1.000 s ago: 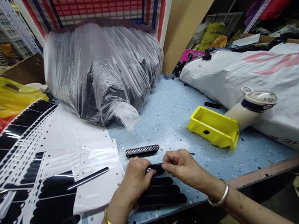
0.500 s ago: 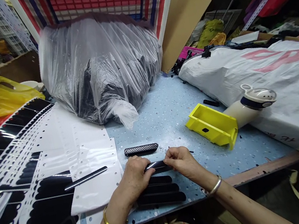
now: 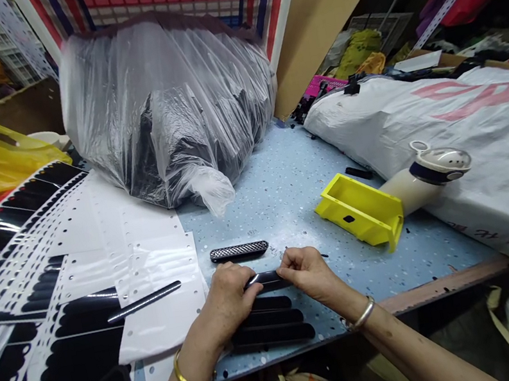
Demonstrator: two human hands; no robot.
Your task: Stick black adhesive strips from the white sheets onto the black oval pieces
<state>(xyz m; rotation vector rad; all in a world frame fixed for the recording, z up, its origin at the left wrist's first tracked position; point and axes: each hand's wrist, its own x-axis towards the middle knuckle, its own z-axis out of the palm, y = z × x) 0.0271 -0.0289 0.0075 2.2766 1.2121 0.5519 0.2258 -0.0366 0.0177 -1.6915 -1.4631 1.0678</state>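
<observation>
Between my two hands is a glossy black strip (image 3: 268, 280), held level above the blue speckled table (image 3: 264, 189). My left hand (image 3: 232, 290) is closed on its left end, thumb along the near side. At the other end, the fingers of my right hand (image 3: 306, 271) pinch it. Just beyond my hands lies a black part with a lattice-patterned face (image 3: 239, 253). Several black rounded strips (image 3: 278, 334) lie side by side nearest me, partly hidden under my left hand and wrist.
White sheets with black rounded stickers (image 3: 86, 349) cover the left side, a loose thin black strip (image 3: 145, 301) on top. A large clear plastic bag of dark items (image 3: 173, 113) sits behind. A yellow holder (image 3: 360, 208), a bottle (image 3: 419, 182) and a white sack (image 3: 418, 117) are at right.
My hands keep their grip on the black strip and have barely moved. The whole view has shifted slightly; the things on the table look unmoved.
</observation>
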